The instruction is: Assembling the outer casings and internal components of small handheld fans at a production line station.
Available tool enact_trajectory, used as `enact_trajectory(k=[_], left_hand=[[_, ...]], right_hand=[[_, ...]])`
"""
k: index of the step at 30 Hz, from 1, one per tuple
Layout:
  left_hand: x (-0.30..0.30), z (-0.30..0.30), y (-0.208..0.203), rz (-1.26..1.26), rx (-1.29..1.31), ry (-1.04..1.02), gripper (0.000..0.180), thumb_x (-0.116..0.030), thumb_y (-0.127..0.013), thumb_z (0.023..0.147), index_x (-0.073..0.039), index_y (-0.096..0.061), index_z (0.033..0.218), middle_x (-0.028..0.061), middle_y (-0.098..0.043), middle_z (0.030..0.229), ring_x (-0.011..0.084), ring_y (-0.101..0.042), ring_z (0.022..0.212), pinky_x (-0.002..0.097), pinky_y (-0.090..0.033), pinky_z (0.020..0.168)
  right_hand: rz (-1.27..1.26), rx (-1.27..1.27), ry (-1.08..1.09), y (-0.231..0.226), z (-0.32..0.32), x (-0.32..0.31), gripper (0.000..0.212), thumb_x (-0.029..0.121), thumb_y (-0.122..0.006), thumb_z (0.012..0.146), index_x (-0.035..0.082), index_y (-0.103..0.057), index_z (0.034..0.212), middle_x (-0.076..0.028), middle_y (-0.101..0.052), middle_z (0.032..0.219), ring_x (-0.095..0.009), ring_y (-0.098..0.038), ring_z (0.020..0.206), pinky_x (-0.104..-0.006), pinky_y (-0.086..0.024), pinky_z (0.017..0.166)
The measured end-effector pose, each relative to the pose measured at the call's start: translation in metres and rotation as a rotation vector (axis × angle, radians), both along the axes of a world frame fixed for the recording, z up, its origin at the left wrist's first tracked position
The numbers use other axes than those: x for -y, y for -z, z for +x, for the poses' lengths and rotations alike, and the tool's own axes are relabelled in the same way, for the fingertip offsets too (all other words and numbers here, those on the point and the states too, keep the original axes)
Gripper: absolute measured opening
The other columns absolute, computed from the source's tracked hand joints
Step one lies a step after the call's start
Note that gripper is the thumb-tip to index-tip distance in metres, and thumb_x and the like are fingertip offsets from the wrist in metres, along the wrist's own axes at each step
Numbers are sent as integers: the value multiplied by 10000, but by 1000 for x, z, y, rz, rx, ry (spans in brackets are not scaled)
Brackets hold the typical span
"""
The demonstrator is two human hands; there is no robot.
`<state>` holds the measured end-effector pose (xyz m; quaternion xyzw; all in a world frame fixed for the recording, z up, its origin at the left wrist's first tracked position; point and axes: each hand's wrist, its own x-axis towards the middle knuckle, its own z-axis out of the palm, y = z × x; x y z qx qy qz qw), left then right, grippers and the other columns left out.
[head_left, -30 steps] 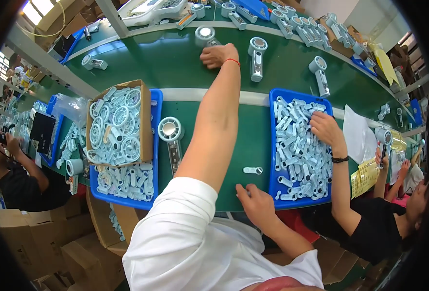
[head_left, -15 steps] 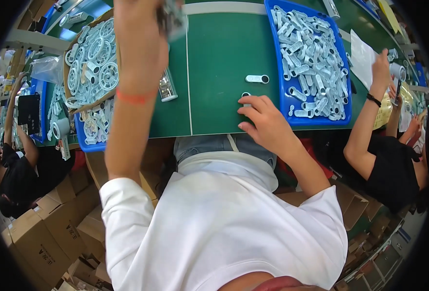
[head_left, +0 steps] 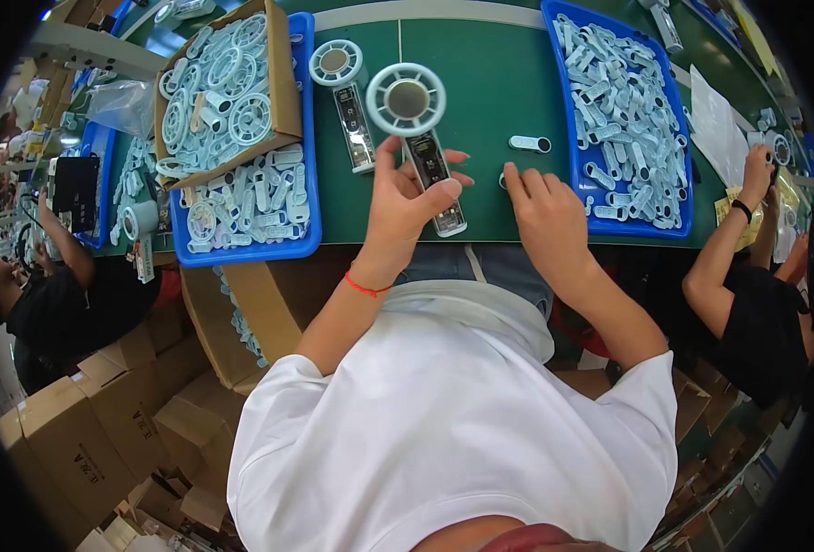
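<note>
My left hand [head_left: 405, 198] grips a handheld fan [head_left: 407, 99] by its handle. The fan has a pale blue round head, and a dark circuit board shows in its open handle. At the table's near side, my right hand [head_left: 550, 219] has its fingers bent down around a small pale oblong cover [head_left: 503, 181], mostly hidden by the fingertips. Another oblong cover [head_left: 529, 143] with a dark oval end lies just beyond this hand. A second open-handled fan [head_left: 355, 124] rests on the green table, left of the held one.
On the right, a blue tray [head_left: 574, 138] holds many oblong covers. A cardboard box [head_left: 285, 78] of round grilles sits over another blue tray [head_left: 308, 241] of pale parts at left. Co-workers work on both sides; one person's forearm [head_left: 722, 235] is beyond the right tray.
My left hand has come down from the far left to the middle, bringing the fan close. My right hand stays by the small cover. The whole view has shifted slightly.
</note>
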<state>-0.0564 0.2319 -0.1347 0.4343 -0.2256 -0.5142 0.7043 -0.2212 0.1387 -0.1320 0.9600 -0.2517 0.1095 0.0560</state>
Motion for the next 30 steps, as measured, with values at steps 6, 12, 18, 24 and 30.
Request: enact_trajectory(k=[6, 12, 18, 24, 30], left_hand=[[8, -12, 17, -67, 17, 7, 682, -94, -699, 752, -7, -236, 1245, 121, -509, 1027, 183, -588, 872, 324, -501, 743], [11, -18, 33, -93, 369, 36, 860, -329, -752, 716, 26, -228, 1299, 153, -446, 1169, 219, -524, 1014, 345, -449, 853], [12, -21, 31, -89, 768, 49, 989, -417, -752, 685, 57, -184, 1341, 215, -427, 1248, 298, -475, 1124, 364, -391, 928], [14, -25, 28, -62, 919, 28, 917, -293, -751, 694, 70, -198, 1330, 248, -479, 1181, 350, -546, 1032, 377, -446, 849], [13, -31, 28, -21, 1049, -64, 823, -152, -723, 672, 71, -240, 1300, 258, -505, 1128, 373, -583, 936, 386, -480, 770]], right_hand=[[767, 429, 66, -37, 6, 5, 314, 9, -633, 723, -19, -574, 1030, -75, -612, 856, -181, -618, 751, -277, -491, 650], [1346, 760, 286, -32, 13, -6, 295, 25, -636, 760, -41, -580, 1042, -93, -643, 897, -116, -625, 787, -235, -503, 696], [1238, 713, 344, -34, 11, -7, 297, 45, -667, 756, -53, -607, 1030, -110, -661, 859, -117, -629, 772, -232, -505, 689], [1255, 764, 362, -28, 7, -7, 287, 55, -672, 760, -66, -604, 1011, -109, -662, 848, -119, -630, 747, -226, -503, 649], [1300, 728, 390, -26, 9, -3, 255, 70, -681, 749, -66, -592, 946, -88, -649, 791, -101, -617, 683, -211, -486, 582]])
